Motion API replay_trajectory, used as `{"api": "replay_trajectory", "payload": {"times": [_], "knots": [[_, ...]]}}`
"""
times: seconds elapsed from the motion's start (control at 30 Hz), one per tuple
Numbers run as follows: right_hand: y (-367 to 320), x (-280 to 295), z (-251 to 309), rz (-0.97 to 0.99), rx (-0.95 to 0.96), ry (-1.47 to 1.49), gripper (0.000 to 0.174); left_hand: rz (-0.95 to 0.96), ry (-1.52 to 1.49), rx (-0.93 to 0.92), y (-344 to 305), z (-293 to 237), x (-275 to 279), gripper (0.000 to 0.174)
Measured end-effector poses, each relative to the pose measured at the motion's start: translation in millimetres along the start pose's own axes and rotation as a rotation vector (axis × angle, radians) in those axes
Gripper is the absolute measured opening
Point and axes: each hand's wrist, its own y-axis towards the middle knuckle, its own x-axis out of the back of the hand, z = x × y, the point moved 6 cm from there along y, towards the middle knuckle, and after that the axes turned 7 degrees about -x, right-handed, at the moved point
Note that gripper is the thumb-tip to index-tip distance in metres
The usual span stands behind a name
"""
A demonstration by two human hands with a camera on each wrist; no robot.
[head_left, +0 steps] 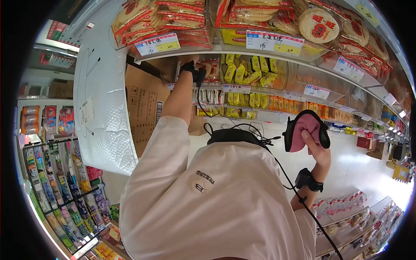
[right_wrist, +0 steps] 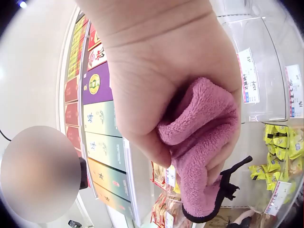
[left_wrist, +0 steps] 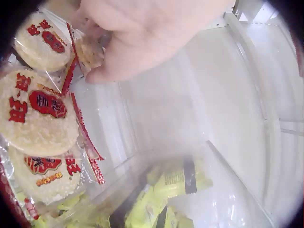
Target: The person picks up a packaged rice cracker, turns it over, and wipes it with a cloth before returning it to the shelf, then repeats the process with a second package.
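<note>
My left hand reaches into a clear shelf bin under the upper shelf. In the left wrist view its thumb and curled fingers grip the edge of a rice cracker packet. More clear-wrapped rice crackers with red print lie beside it on the left. My right hand holds a bunched pink cloth with black edging, its fingers partly hidden in the folds. In the head view this pink cloth is out to the right, away from the shelves.
Yellow snack packets fill the neighbouring bin behind a clear divider. The upper shelf has price labels and red-wrapped crackers. A cardboard box and white padded sheet stand left. A black cable trails past my right arm.
</note>
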Motion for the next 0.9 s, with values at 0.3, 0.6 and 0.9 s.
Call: {"api": "replay_trajectory", "payload": {"times": [0.3, 0.6, 0.9], "knots": [[14.7, -19.0, 9.5, -0.025, 0.028, 0.043, 0.011, 0.154, -0.501, -0.121, -63.0, -10.9, 114.0, 0.061], [73.5, -69.9, -3.0, 0.112, -0.182, -0.001, 0.028, 0.225, -1.218, 0.130, -200.9, -60.6, 234.9, 0.038], [137.2, -132.1, -13.6, 0.162, -0.194, 0.216, 0.031, 0.497, -1.103, -0.316, -251.0, -108.6, 275.3, 0.038]]}}
